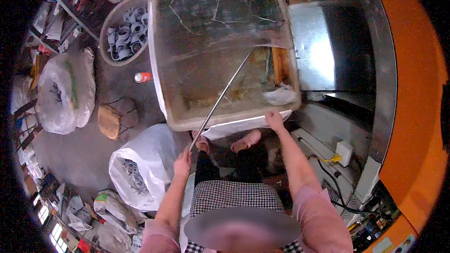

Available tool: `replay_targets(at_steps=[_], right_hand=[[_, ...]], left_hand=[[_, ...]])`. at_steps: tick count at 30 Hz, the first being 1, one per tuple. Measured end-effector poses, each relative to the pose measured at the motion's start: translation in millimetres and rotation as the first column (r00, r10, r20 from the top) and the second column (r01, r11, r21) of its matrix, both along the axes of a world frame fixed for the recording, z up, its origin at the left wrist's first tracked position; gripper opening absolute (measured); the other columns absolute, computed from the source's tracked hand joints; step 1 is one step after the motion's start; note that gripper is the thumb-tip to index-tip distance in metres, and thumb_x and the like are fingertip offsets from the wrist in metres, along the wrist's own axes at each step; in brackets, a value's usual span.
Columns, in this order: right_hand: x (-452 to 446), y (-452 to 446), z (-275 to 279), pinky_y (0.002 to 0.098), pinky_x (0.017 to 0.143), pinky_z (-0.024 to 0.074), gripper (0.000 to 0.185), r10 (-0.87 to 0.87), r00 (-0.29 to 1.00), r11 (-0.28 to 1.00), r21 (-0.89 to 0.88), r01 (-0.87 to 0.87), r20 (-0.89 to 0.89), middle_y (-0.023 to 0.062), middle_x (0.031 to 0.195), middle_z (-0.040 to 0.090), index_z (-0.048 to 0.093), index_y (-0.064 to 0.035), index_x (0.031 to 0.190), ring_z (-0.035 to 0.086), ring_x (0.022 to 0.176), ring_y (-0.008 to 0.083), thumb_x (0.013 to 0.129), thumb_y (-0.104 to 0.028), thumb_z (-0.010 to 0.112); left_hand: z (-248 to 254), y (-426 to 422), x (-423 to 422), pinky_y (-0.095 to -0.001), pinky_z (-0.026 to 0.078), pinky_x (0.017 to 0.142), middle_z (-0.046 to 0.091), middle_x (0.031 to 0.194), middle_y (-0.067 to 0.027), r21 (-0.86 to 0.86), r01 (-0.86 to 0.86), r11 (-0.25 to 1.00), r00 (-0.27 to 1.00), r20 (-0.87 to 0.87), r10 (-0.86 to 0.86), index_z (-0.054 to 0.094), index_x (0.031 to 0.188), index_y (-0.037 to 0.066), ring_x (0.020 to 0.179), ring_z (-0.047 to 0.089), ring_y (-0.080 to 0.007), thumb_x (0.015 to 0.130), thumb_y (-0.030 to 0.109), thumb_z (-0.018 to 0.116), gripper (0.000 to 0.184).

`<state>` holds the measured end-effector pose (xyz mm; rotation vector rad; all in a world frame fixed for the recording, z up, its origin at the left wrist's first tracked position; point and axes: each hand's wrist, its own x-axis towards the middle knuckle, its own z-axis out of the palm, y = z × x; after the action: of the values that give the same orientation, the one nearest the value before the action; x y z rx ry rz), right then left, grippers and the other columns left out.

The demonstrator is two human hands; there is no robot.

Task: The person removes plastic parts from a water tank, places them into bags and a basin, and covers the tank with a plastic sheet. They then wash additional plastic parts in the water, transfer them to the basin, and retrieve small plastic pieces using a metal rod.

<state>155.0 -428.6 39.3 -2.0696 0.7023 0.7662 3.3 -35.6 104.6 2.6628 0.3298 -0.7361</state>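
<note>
My left hand (182, 164) is closed round a long thin metal rod (217, 105). The rod slants up and away, its far end over a large pale tub (161, 89) of murky water. My right hand (275, 121) is closed at the tub's near rim, on the edge of a white sheet-like piece (239, 125); whether this is board or plastic I cannot tell. Thin pale strips (215, 7) lie over dark mesh in the tub's far part. A crumpled clear plastic bag (280, 95) is in its near right corner, close to my right hand.
A round bin (107, 49) of grey plastic parts stands left of the tub, near a red spray can (143, 77) and a small stool (108, 122). White sacks (140, 154) flank my left side. At right are an orange machine (417, 112) and a socket box (344, 153) with cables.
</note>
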Motion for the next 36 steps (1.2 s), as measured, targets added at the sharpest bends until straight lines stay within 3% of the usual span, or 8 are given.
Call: replay_targets(at_steps=[5, 7, 9, 19, 22, 31, 34, 36], right_hand=[[-5.7, -15.1, -29.6, 0.0339, 0.073, 0.0446, 0.034, 0.053, 0.997, 0.999, -0.008, -0.053, 0.058, 0.017, 0.089, 0.059, 0.055, 0.002, 0.094, 0.058, 0.083, 0.0268, 0.071, -0.023, 0.062], [-8.5, -19.3, -41.6, 0.0335, 0.073, 0.0445, 0.033, 0.089, 0.993, 0.995, -0.054, -0.085, 0.08, 0.0159, 0.088, 0.06, 0.055, 0.0009, 0.094, 0.058, 0.082, 0.0256, 0.071, -0.022, 0.061], [-18.8, -26.3, -67.6, 0.0335, 0.073, 0.0444, 0.034, 0.147, 0.965, 0.986, -0.116, -0.124, 0.219, 0.0156, 0.086, 0.059, 0.054, -0.001, 0.097, 0.058, 0.081, 0.0257, 0.072, -0.023, 0.061], [-19.6, -19.6, -60.2, 0.0348, 0.074, 0.0439, 0.04, 0.163, 0.981, 0.977, -0.154, -0.147, 0.1, 0.0171, 0.087, 0.059, 0.05, 0.0001, 0.104, 0.057, 0.081, 0.0295, 0.074, -0.023, 0.061], [-17.6, -17.0, -69.8, 0.0332, 0.071, 0.0441, 0.042, 0.247, 0.958, 0.956, -0.197, -0.217, 0.148, 0.0152, 0.082, 0.059, 0.048, 0.0009, 0.108, 0.057, 0.076, 0.0256, 0.074, -0.021, 0.06], [6.9, -1.3, -41.6, 0.0294, 0.071, 0.0433, 0.042, 0.129, 0.984, 0.989, 0.063, -0.137, 0.121, 0.0113, 0.086, 0.057, 0.046, -0.0007, 0.113, 0.054, 0.076, 0.0184, 0.074, -0.012, 0.056], [10.9, -3.5, -36.9, 0.0333, 0.079, 0.0418, 0.042, 0.253, 0.934, 0.967, -0.083, -0.24, 0.252, 0.0158, 0.099, 0.054, 0.047, -0.001, 0.112, 0.053, 0.087, 0.0257, 0.073, -0.012, 0.058], [13.5, -7.9, -26.1, 0.0391, 0.083, 0.0413, 0.037, 0.592, 0.774, 0.794, -0.332, -0.51, 0.227, 0.0186, 0.106, 0.052, 0.05, -0.0029, 0.108, 0.05, 0.098, 0.0323, 0.073, -0.013, 0.056]], left_hand=[[-56.6, -36.7, 43.3, -0.0467, 0.045, 0.059, 0.056, 0.083, -0.0193, -0.061, -0.045, 0.997, 0.999, -0.001, 0.045, 0.044, 0.118, 0.02, 0.069, 0.056, -0.0388, 0.086, 0.029, 0.044, 0.033], [-84.6, -40.3, 47.0, -0.0466, 0.044, 0.06, 0.056, 0.082, -0.0213, -0.29, -0.22, 0.931, 0.974, -0.018, 0.225, 0.047, 0.114, 0.017, 0.07, 0.055, -0.0395, 0.086, 0.028, 0.044, 0.031], [-81.5, -54.2, 57.8, -0.0469, 0.044, 0.06, 0.057, 0.082, -0.0214, -0.247, -0.179, 0.953, 0.98, 0.04, 0.194, 0.049, 0.112, 0.015, 0.071, 0.055, -0.0394, 0.086, 0.028, 0.044, 0.029], [-107.8, -82.3, 116.7, -0.049, 0.042, 0.061, 0.056, 0.075, -0.0248, -0.076, -0.268, 0.96, 0.963, 0.015, 0.27, 0.05, 0.112, 0.01, 0.071, 0.054, -0.0425, 0.087, 0.027, 0.044, 0.031], [-120.9, -83.3, 146.0, -0.0485, 0.042, 0.061, 0.057, 0.077, -0.0244, -0.256, -0.291, 0.922, 0.924, 0.175, 0.34, 0.051, 0.11, 0.01, 0.072, 0.054, -0.0417, 0.086, 0.027, 0.044, 0.03], [-123.1, -70.6, 192.8, -0.0485, 0.043, 0.062, 0.057, 0.076, -0.0231, -0.232, -0.298, 0.926, 0.909, 0.227, 0.349, 0.051, 0.105, 0.009, 0.073, 0.055, -0.0404, 0.086, 0.026, 0.044, 0.027], [-107.8, -54.4, 148.0, -0.049, 0.042, 0.06, 0.057, 0.075, -0.0224, -0.151, -0.306, 0.94, 0.931, 0.16, 0.329, 0.049, 0.106, 0.012, 0.071, 0.055, -0.0412, 0.086, 0.026, 0.043, 0.026], [-79.2, -38.0, 92.1, -0.0491, 0.042, 0.061, 0.057, 0.077, -0.0227, -0.176, -0.318, 0.932, 0.939, 0.075, 0.335, 0.048, 0.108, 0.01, 0.073, 0.054, -0.0414, 0.087, 0.027, 0.042, 0.027]])
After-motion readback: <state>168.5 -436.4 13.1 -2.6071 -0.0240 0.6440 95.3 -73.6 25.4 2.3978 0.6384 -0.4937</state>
